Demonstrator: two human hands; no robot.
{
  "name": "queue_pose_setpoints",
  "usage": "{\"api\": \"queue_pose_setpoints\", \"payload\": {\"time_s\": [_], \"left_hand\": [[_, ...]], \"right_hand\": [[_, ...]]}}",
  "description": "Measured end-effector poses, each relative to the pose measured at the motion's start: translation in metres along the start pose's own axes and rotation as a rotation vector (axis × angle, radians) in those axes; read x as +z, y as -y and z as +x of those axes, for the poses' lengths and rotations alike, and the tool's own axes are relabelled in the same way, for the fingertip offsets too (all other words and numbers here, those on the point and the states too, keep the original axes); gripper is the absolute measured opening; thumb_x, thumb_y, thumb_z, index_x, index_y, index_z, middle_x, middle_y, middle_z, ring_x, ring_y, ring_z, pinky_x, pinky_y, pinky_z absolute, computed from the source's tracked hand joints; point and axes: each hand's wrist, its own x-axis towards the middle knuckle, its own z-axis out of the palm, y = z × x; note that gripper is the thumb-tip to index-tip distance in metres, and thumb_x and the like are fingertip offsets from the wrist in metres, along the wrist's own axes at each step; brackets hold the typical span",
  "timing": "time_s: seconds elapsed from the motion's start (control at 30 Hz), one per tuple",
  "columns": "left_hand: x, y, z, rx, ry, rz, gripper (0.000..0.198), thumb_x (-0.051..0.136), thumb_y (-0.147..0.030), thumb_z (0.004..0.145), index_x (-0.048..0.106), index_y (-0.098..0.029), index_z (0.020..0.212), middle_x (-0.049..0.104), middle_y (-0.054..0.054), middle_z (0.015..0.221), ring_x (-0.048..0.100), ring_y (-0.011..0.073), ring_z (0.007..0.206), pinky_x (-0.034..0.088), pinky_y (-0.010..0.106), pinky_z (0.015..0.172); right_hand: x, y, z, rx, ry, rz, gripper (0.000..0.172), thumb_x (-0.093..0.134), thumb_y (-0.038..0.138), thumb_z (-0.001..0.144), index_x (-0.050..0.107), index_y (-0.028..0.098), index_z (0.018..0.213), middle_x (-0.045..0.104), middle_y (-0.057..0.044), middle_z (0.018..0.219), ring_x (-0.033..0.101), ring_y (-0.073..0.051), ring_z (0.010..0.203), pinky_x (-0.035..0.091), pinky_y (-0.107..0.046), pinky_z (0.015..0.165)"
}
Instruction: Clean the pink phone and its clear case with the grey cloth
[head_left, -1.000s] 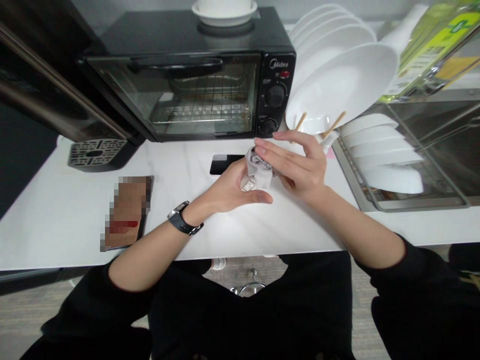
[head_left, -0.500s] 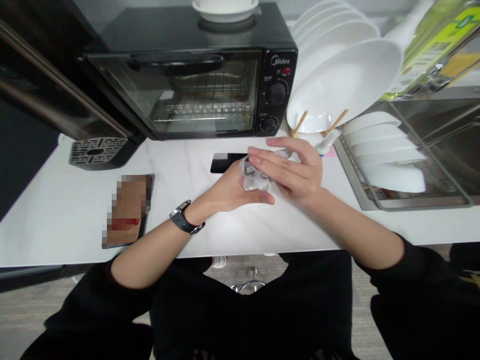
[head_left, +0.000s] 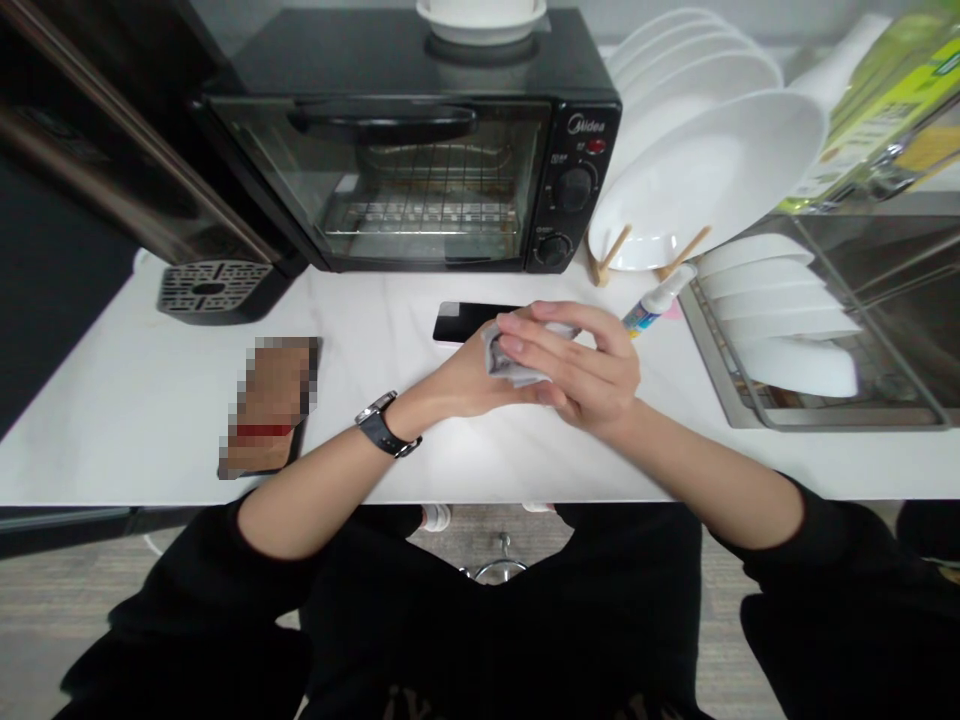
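Observation:
My right hand [head_left: 592, 365] curls its fingers over a crumpled grey-white cloth [head_left: 517, 372]; whether it is fabric or paper I cannot make out. It presses the cloth onto the back of my left hand [head_left: 469, 375], which is held palm down above the counter. The left thumb is stretched out towards the right hand, and the other left fingers are hidden underneath. A black watch [head_left: 386, 425] is strapped round my left wrist. Just behind the hands lies a black phone [head_left: 457, 323], partly covered by them. A small white-nozzled bottle [head_left: 651, 305] with a blue label is right of my right hand.
A black toaster oven [head_left: 420, 185] stands at the back of the white counter [head_left: 450, 460]. Left are a machine's drip tray [head_left: 214, 290] and a device with a blurred screen [head_left: 270, 400]. Right, white plates [head_left: 697, 170] lean in a wooden rack, with bowls [head_left: 795, 300] by the sink.
The cloth looks more tightly gathered under my right fingers, and the left thumb is more covered. The view has turned slightly, so the counter items appear farther right; more of the bottle shows.

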Motion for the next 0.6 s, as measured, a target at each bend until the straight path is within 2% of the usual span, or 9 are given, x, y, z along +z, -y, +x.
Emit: {"api": "queue_pose_setpoints", "payload": {"time_s": [0.1,0.23,0.4,0.47,0.53,0.57,0.6], "left_hand": [[0.0,-0.003,-0.001,-0.012,-0.001,0.004,0.084,0.076,-0.091,0.076,0.072,-0.021,0.123,0.076,0.012,0.119,0.072,0.0301,0.122,0.058,0.048,0.112],[0.0,-0.002,0.002,0.006,0.008,-0.019,0.082,0.078,-0.09,0.076,0.073,-0.021,0.119,0.077,0.012,0.121,0.072,0.0323,0.121,0.057,0.049,0.112],[-0.003,0.003,0.003,-0.055,-0.09,-0.017,0.096,0.078,-0.097,0.067,0.072,-0.021,0.125,0.077,0.013,0.128,0.071,0.0344,0.123,0.059,0.048,0.108],[-0.007,-0.002,0.004,-0.074,-0.114,-0.056,0.1,0.063,-0.104,0.073,0.071,-0.023,0.13,0.078,0.012,0.124,0.071,0.0359,0.125,0.062,0.05,0.104],[-0.015,-0.011,0.007,-0.109,-0.128,-0.146,0.109,0.028,-0.109,0.083,0.069,-0.024,0.136,0.078,0.014,0.124,0.072,0.0371,0.129,0.063,0.052,0.1],[-0.02,-0.015,0.009,-0.16,-0.115,-0.197,0.116,0.008,-0.106,0.086,0.068,-0.022,0.138,0.078,0.016,0.126,0.072,0.0374,0.13,0.063,0.053,0.1],[-0.024,-0.018,0.011,-0.218,-0.098,-0.262,0.119,-0.004,-0.101,0.088,0.068,-0.02,0.137,0.077,0.018,0.129,0.072,0.0372,0.131,0.063,0.053,0.101]], "right_hand": [[0.001,0.001,-0.003,0.009,0.022,0.021,0.051,0.044,0.048,0.115,0.049,0.044,0.166,0.083,0.004,0.135,0.074,-0.022,0.135,0.07,-0.042,0.106],[0.0,-0.027,-0.011,0.039,0.049,-0.018,0.05,0.05,0.049,0.112,0.05,0.053,0.162,0.081,0.009,0.139,0.071,-0.025,0.14,0.069,-0.051,0.11],[0.0,-0.046,-0.013,0.219,0.092,-0.086,0.04,0.051,0.043,0.111,0.065,0.052,0.147,0.081,0.006,0.14,0.063,-0.025,0.151,0.06,-0.054,0.124],[0.001,-0.047,-0.011,0.211,0.023,-0.059,0.04,0.05,0.044,0.112,0.065,0.048,0.148,0.08,0.004,0.142,0.064,-0.026,0.15,0.061,-0.057,0.123],[0.002,-0.049,-0.01,0.206,-0.077,-0.006,0.041,0.049,0.048,0.112,0.066,0.044,0.15,0.079,0.002,0.143,0.067,-0.028,0.146,0.06,-0.063,0.122],[0.003,-0.051,-0.01,0.228,-0.122,0.022,0.041,0.048,0.05,0.113,0.067,0.042,0.149,0.079,0.001,0.142,0.069,-0.03,0.144,0.059,-0.066,0.122],[0.003,-0.053,-0.009,0.26,-0.156,0.046,0.042,0.048,0.053,0.113,0.069,0.041,0.147,0.079,0.0,0.142,0.07,-0.031,0.143,0.057,-0.068,0.122]]}}
